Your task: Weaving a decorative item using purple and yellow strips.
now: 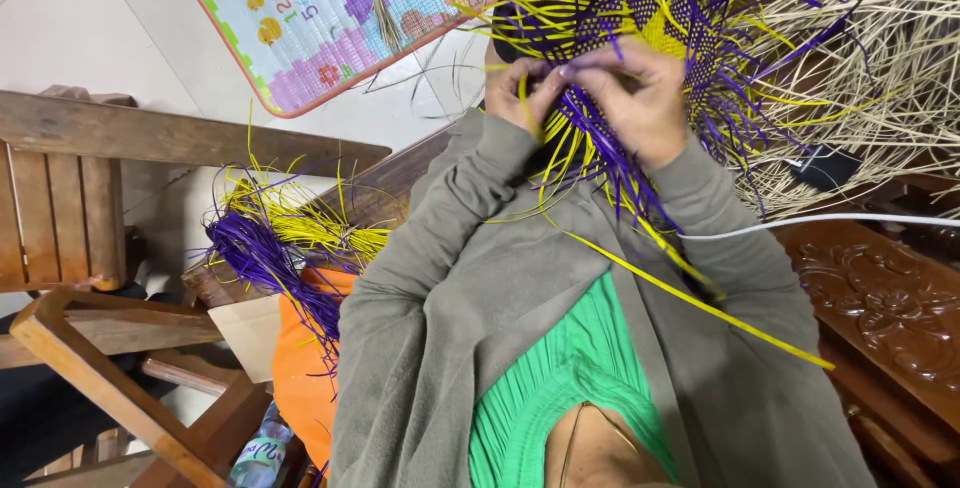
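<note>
A partly woven piece (655, 8) of purple and yellow strips sits in front of me, with loose strip ends fanning out all round it. My left hand (518, 93) pinches yellow and purple strips at the piece's lower left edge. My right hand (640, 98) grips purple strips beside it, and the fingertips of the two hands almost touch. Long yellow strips (700, 298) trail down across my grey sleeves and green top.
A loose bundle of purple and yellow strips (270, 238) lies at the left on an orange bag (300, 368). Wooden chairs (60, 198) stand far left, a colourful play mat (340, 18) lies on the floor, pale straw (900, 68) is piled right, above carved wood (890, 308). A plastic bottle (255, 453) stands below.
</note>
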